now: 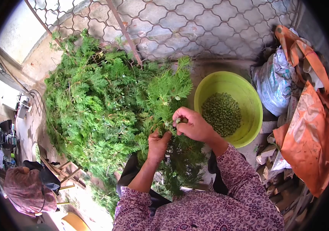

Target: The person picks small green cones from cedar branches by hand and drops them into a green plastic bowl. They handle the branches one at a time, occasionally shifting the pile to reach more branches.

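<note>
Wall (189, 32): pale, behind branches (91, 107).
Sprig (168, 90): pinched in my left hand (158, 148).
Right hand (196, 127): fingertips closed on a green cone (178, 120).
Bowl (252, 100): beside my right hand, holding cones (221, 115).
Handling: I'd brace stems near each cone, twisting lightly.

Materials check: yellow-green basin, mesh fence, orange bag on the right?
Yellow-green basin: likely molded plastic, smooth with a soft sheen, even color and a rounded rim.
Mesh fence: probably steel; thin wavy strands and a straight bar, dull brown like rust or old paint.
Orange bag: looks like coated fabric or plastic sheet; slightly glossy, creased, dirt-marked.
</note>
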Available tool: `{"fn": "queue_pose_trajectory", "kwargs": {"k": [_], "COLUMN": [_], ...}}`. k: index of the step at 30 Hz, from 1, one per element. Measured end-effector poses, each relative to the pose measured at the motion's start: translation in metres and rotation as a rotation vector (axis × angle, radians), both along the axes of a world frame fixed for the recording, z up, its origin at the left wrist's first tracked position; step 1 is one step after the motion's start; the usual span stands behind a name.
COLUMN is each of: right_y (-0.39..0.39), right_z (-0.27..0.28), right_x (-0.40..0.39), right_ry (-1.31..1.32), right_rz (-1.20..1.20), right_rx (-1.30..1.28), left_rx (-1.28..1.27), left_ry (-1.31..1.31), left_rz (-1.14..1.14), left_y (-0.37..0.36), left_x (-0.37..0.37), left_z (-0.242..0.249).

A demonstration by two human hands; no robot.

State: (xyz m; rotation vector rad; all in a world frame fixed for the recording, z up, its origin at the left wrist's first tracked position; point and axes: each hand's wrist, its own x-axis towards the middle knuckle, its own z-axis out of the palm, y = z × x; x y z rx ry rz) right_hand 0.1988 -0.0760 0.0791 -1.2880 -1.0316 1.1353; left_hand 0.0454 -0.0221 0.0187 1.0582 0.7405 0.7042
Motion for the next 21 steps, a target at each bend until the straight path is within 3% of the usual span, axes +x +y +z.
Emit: {"fn": "queue_pose_trajectory", "kwargs": {"k": [2,5,7,11,13,16,21], "right_y": [0.0,0.0,0.0,0.002,0.005,0.003,-0.001], "right_z": [-0.002,0.001,0.008,-0.002,-0.012,-0.016,-0.018], "right_x": [-0.002,-0.002,0.0,0.0,-0.006,-0.011,-0.014], "right_ry": [-0.146,-0.109,0.119,0.077,-0.495,-0.721,-0.797], "right_rz": [-0.003,-0.005,0.024,-0.022,-0.202,-0.204,-0.075], "right_rx": [0.059,0.041,-0.126,-0.137,0.259,0.326,0.294], "left_rx": [-0.003,0.008,-0.019,-0.026,-0.001,0.025,0.07], "left_ry": [-0.004,-0.007,0.003,-0.006,0.01,0.004,0.101], "left_rz": [0.0,0.009,0.008,0.015,0.009,0.019,-0.012], "left_y": [0.001,0.001,0.001,0.001,0.002,0.002,0.003], "left_x": [-0.001,-0.001,-0.002,-0.001,-0.003,-0.003,-0.006], "left_z": [-0.004,-0.004,0.0,0.0,-0.007,-0.006,-0.012]}}
